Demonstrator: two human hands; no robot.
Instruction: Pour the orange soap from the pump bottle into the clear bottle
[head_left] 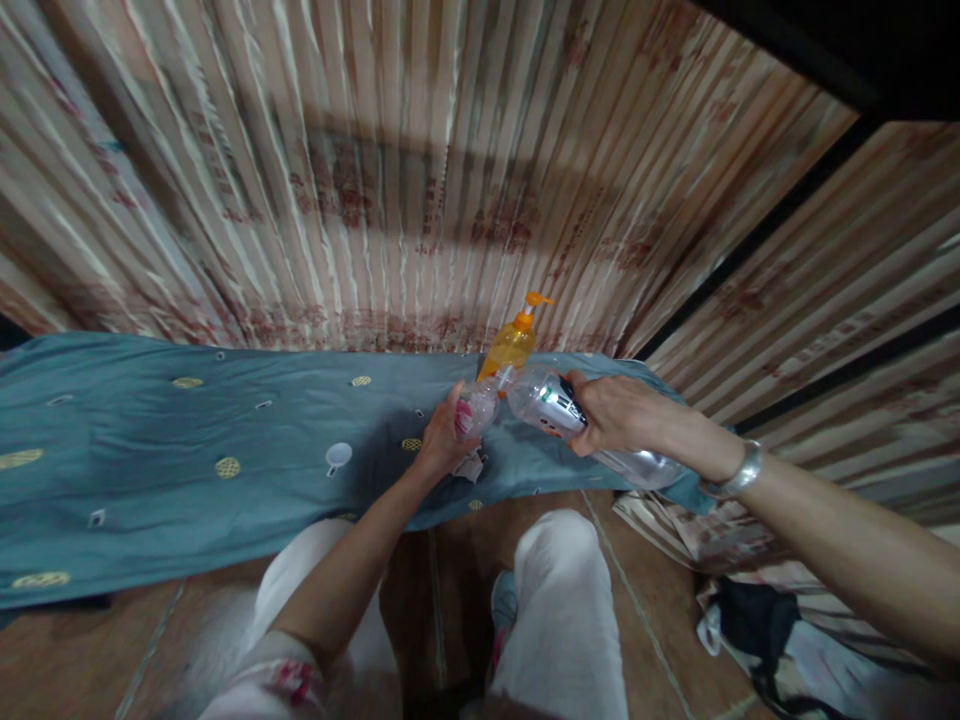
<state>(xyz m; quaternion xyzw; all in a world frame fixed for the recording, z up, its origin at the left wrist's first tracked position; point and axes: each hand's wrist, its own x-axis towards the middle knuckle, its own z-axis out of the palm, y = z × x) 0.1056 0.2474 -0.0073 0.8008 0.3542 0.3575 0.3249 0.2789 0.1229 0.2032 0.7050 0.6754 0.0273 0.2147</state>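
My left hand (444,435) is wrapped round a small clear bottle (477,408) with a pink label. A large clear plastic bottle (546,400) with a silver and black label is gripped by my right hand (615,415). It lies tilted nearly level, its neck against the mouth of the small bottle; whether liquid passes between them is too small to tell. Just behind the two necks stands a yellow bottle (510,348) with an orange pump top. Some crumpled pale thing (470,466) sits on the cloth beside my left hand.
A blue-green cloth (285,430) with yellow pineapple prints covers the long low surface. Pleated curtains (390,180) rise behind it and at the right, with a dark frame bar (750,240). My knees are below the front edge. A black bag (757,620) lies at the lower right.
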